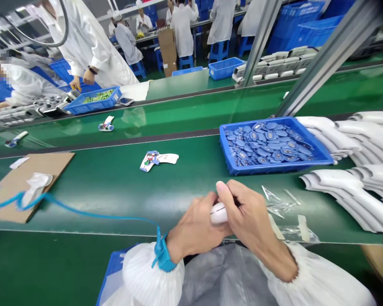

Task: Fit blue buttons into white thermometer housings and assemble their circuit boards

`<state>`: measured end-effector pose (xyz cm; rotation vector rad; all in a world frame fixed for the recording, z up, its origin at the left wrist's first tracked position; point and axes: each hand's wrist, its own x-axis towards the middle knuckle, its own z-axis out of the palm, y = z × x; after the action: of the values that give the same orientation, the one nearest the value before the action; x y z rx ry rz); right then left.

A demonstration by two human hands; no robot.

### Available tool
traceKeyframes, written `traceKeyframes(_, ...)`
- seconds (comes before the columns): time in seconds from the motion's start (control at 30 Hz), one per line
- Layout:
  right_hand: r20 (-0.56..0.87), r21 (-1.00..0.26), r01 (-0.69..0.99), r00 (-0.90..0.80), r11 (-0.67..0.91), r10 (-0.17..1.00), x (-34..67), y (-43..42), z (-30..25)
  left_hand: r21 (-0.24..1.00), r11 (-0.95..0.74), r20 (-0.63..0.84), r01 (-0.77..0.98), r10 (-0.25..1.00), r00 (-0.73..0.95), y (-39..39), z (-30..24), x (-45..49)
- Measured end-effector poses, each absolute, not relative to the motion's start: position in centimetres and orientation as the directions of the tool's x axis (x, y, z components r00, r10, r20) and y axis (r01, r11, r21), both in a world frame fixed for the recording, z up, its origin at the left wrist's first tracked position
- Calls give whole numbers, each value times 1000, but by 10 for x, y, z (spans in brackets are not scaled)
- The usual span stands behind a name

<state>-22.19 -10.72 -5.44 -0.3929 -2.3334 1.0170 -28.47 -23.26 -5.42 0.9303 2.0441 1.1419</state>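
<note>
My left hand [194, 227] is closed round a white plastic casing [218, 213], which has a thin dark seam along it. From the other side my right hand [249, 212] grips the same casing, its thumb pointing up. Most of the casing is hidden by my fingers. A blue wrist strap [164, 255] with a coiled cord sits on my left wrist. Beyond my hands, on the green work surface [115, 191], lies an opened white housing half [159, 160] with a blue part and coloured wires.
A blue tray [277, 168] of blue oval parts stands beyond my right hand, beside stacked white shells [347, 191]. Clear plastic strips [279, 202] lie nearby. Cardboard [60, 163] is at left. Across a green conveyor [178, 112], people in white coats work.
</note>
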Motion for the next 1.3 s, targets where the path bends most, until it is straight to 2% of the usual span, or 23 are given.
traceKeyframes(0.1, 575, -583, -62, -735, 810, 358, -231, -110, -57, 740, 493, -205, 457, 813, -545, -226, -56, -279)
traceKeyframes(0.17, 648, -568, -135, -681, 811, 340, -236, -110, -57, 587, 585, -193, 560, 773, -604, -224, -57, -278)
traceKeyframes(0.2, 658, -580, -147, -665, 801, 354, -238, -110, -57, 550, 594, -173, 587, 769, -615, -224, -58, -278)
traceKeyframes(0.3, 618, -581, -87, -694, 809, 369, -241, -109, -53, 622, 530, -123, 577, 793, -596, -226, -60, -279)
traceKeyframes(0.37, 633, -496, -91, -719, 863, 288, -244, -110, -51, 652, 497, -123, 573, 815, -566, -227, -63, -280)
traceKeyframes(0.47, 736, -377, -203, -658, 904, 160, -251, -111, -54, 537, 551, -140, 639, 805, -577, -225, -65, -283)
traceKeyframes(0.53, 747, -419, -225, -636, 880, 194, -256, -110, -56, 483, 580, -110, 655, 783, -612, -223, -63, -289)
traceKeyframes(0.57, 721, -481, -198, -643, 854, 257, -257, -109, -56, 509, 568, -90, 646, 782, -617, -223, -61, -292)
traceKeyframes(0.67, 575, -687, -46, -645, 726, 503, -255, -103, -54, 729, 448, -55, 518, 792, -608, -227, -56, -299)
traceKeyframes(0.73, 493, -756, 11, -648, 654, 581, -251, -99, -51, 844, 378, -60, 379, 770, -635, -231, -57, -299)
traceKeyframes(0.8, 441, -755, 11, -731, 655, 521, -249, -98, -51, 871, 366, -62, 326, 741, -668, -231, -63, -294)
traceKeyframes(0.87, 416, -747, 0, -780, 665, 467, -249, -101, -53, 812, 430, -40, 395, 716, -697, -228, -71, -287)
traceKeyframes(0.97, 418, -752, 9, -767, 659, 487, -253, -106, -54, 713, 509, 3, 483, 686, -727, -223, -76, -280)
traceKeyframes(1.07, 313, -734, 46, -862, 677, 398, -262, -90, -46, 766, 486, -32, 420, 682, -731, -234, -68, -286)
traceKeyframes(1.17, 264, -636, 136, -887, 759, 379, -278, -42, -36, 740, 547, -91, 393, 659, -747, -261, -55, -305)
traceKeyframes(1.23, 302, -424, 214, -883, 880, 360, -292, -4, -36, 695, 580, -57, 424, 633, -772, -278, -49, -318)
traceKeyframes(1.3, 272, -196, 238, -919, 951, 286, -306, 26, -41, 608, 614, 29, 502, 615, -788, -285, -47, -328)
